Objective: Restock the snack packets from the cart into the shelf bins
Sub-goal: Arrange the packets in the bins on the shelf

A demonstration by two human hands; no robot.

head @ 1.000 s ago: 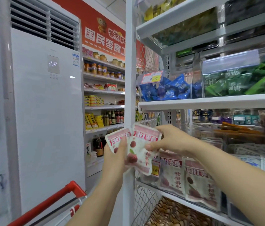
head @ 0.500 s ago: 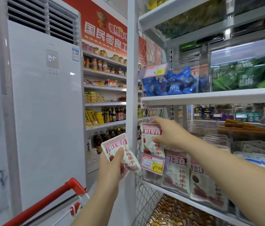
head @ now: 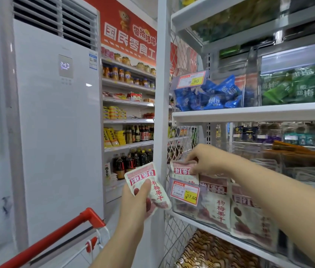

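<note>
To seat it well, the white-and-red plum snack packet (head: pixel 182 170) should slide upright behind the front wall of the clear plastic shelf bin (head: pixel 179 208), label outward. The right hand (head: pixel 206 161) pinches its top edge with curled fingers (head: pixel 192 157), at the bin's mouth; the left hand (head: pixel 133 203) grips a second matching packet (head: pixel 150 180), thumb across its face
</note>
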